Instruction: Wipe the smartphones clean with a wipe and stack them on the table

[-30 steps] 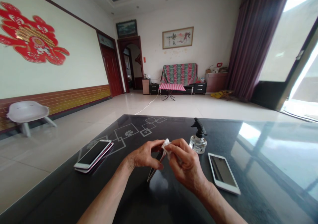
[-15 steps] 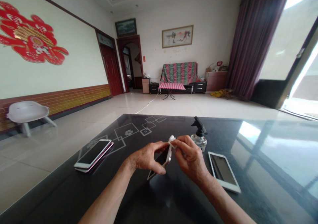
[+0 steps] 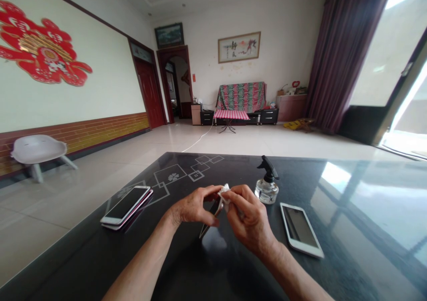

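Observation:
My left hand (image 3: pixel 196 207) grips a smartphone (image 3: pixel 213 213) by its edges, thumb on the near side and fingers on the far side. The phone stands tilted on edge just above the black table, its screen side turned left. Pinched in my right hand (image 3: pixel 248 214) is a crumpled white tissue (image 3: pixel 224 190), pressed against the phone's upper edge. Part of the tissue and of the phone is hidden by my fingers. Beyond my right hand stands a clear spray bottle (image 3: pixel 267 189) with a black trigger head.
On the left of the black table (image 3: pixel 83 265), a white phone (image 3: pixel 126 206) lies stacked on another one. A white phone (image 3: pixel 302 230) lies alone on the right, near my right forearm. A white chair (image 3: pixel 39 150) stands on the floor beyond the table's left edge.
My right hand and the tissue have shifted slightly left and down along the phone's edge. The phone has turned more edge-on to me, and more of the spray bottle shows.

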`<state>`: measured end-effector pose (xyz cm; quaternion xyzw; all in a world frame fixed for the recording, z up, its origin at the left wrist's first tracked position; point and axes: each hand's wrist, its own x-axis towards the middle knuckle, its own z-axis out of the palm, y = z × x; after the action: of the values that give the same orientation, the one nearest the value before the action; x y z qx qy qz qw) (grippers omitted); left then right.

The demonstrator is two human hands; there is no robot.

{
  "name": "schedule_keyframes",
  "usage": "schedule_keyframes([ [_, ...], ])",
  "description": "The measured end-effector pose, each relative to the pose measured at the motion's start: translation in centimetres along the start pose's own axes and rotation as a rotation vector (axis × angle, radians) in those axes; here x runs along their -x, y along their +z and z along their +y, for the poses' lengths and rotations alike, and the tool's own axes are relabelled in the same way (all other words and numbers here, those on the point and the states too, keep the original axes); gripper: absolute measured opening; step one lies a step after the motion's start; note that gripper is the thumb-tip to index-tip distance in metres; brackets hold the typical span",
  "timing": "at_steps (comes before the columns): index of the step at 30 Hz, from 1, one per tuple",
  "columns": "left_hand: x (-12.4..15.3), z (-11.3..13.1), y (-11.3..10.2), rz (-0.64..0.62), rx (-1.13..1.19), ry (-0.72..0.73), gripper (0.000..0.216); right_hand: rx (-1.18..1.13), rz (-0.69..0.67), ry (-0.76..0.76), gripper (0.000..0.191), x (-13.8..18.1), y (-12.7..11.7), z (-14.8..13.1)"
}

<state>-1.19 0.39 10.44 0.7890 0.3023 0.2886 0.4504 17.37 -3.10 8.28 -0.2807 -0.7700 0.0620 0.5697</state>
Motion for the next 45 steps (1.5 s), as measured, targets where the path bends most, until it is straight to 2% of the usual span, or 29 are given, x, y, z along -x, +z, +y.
schedule_keyframes([
  [6,-0.1,0.0,-0.2,-0.004,0.075,-0.001,0.077,-0.032,-0.062,-0.027,0.033,0.0,-0.1,-0.8],
  [16,-0.2,0.1,0.2,-0.083,-0.053,0.037,0.086,0.101,0.054,0.063,0.026,0.0,-0.5,2.2],
  [20,-0.1,0.1,0.1,-0.076,-0.024,0.034,0.084,0.075,0.071,0.063,0.028,0.1,-0.1,1.5],
  [25,0.0,0.0,0.0,-0.008,0.012,-0.024,0.086,0.01,0.028,0.044,0.03,0.2,0.3,0.0],
  [31,0.0,0.1,-0.2,-0.013,0.038,-0.024,0.084,-0.026,-0.02,-0.005,0.036,0.3,0.2,-0.7],
  [39,0.0,0.3,0.1,-0.029,-0.037,-0.002,0.082,0.036,0.021,0.016,0.031,0.3,0.0,0.8],
  [45,0.0,0.4,0.0,-0.107,-0.055,0.023,0.083,0.076,0.061,0.051,0.027,0.2,-0.2,1.7],
])
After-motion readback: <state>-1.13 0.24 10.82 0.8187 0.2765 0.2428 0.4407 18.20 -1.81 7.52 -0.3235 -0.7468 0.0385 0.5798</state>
